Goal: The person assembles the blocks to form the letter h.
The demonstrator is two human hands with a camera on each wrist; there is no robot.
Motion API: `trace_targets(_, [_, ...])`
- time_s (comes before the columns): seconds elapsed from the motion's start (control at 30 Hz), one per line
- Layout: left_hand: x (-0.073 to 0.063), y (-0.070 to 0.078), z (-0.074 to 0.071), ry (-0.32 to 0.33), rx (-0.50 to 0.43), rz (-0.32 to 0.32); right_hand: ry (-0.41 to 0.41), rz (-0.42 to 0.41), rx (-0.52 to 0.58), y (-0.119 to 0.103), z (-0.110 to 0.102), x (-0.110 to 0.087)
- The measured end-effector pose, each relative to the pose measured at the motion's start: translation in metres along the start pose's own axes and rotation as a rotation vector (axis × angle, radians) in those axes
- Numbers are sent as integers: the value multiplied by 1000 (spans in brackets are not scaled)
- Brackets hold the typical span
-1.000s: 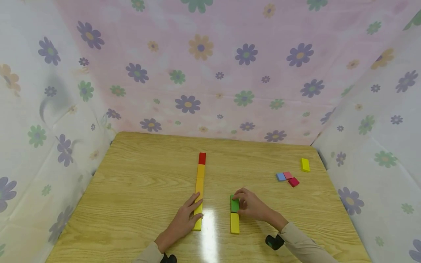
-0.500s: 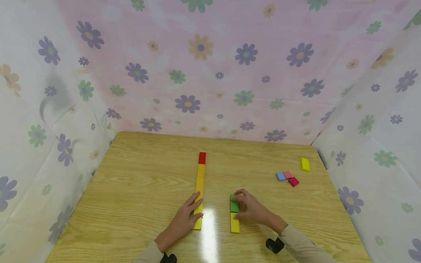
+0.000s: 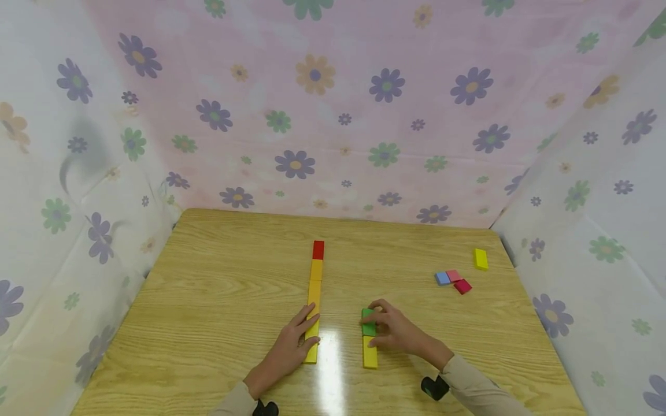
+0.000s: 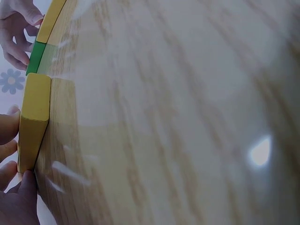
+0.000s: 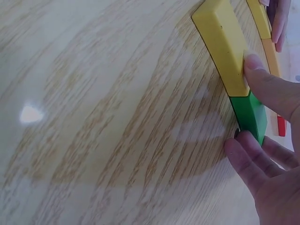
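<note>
In the head view a straight row runs away from the person: yellow nearest, then orange blocks (image 3: 315,289), then a red block (image 3: 318,250) at the far end. My left hand (image 3: 281,352) rests across the near part of this row, its fingers over the yellow block (image 3: 311,355). To the right, a green block (image 3: 369,329) lies end to end with another yellow block (image 3: 370,356). My right hand (image 3: 403,334) grips this pair, thumb on the yellow block (image 5: 222,47) and fingers at the far end of the green block (image 5: 248,117).
Towards the right of the wooden table (image 3: 234,271) lie a blue block (image 3: 442,278), a pink block (image 3: 454,276) and a dark red block (image 3: 462,286). Another yellow block (image 3: 481,260) lies near the back right corner. Flowered cloth (image 3: 343,138) hangs behind and at both sides.
My right thumb has moved from the green block's near end onto the yellow block. The thin gap between green and yellow has closed. My left hand stays in place.
</note>
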State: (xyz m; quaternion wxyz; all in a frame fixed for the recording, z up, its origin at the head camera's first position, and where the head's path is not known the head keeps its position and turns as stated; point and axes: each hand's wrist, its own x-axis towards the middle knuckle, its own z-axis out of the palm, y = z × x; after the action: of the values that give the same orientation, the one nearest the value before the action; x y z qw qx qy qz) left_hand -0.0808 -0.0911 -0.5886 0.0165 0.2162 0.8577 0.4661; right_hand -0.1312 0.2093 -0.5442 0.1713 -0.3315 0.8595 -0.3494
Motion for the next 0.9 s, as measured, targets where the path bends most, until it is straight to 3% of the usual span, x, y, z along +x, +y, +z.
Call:
trace_targets(0.33, [0, 0, 0, 6, -1, 10, 13, -64, -36, 2, 0, -1])
trace_targets(0.57, [0, 2, -1, -2, 2, 7, 3, 0, -52, -1, 0, -1])
trace_targets(0.9, [0, 3, -2, 1, 11, 14, 82, 57, -72, -6, -12, -4])
